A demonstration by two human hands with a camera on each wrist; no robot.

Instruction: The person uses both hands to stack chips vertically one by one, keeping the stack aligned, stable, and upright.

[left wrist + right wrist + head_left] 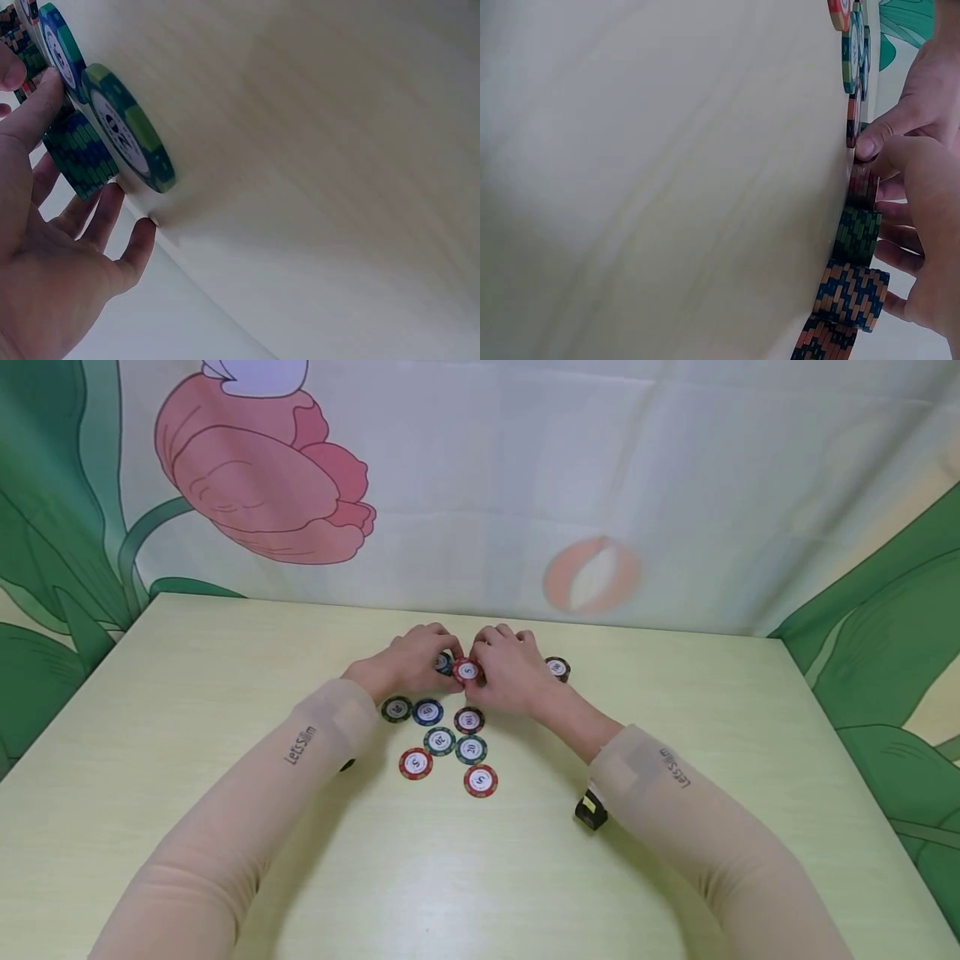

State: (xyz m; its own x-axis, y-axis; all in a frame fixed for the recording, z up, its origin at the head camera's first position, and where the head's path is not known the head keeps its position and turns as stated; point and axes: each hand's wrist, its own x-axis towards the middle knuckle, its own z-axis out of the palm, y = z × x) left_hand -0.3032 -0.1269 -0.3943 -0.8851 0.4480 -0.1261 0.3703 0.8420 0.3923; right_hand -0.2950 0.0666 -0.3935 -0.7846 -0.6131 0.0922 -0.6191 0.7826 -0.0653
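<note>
In the head view, a stack of red poker chips [467, 671] stands between my left hand [412, 658] and right hand [508, 668]. Thumb and fingers of both hands curl about its sides. The right wrist view shows the red stack [862, 189] under both thumbs. Beside my left fingers stands a green-and-blue chip stack [81, 155]. A green chip stack [856, 234], a blue-and-orange stack [853, 295] and a black-and-orange stack [825, 341] line up along my right hand [930, 225]. My palms and fingers hide parts of the row.
Loose flat chips lie nearer on the table [420, 877]: a blue one [428, 712], a red one [481, 781], another red one [416, 763] and several others. A small black object [591, 810] sits by the right sleeve. A printed cloth [465, 485] hangs behind the table's far edge.
</note>
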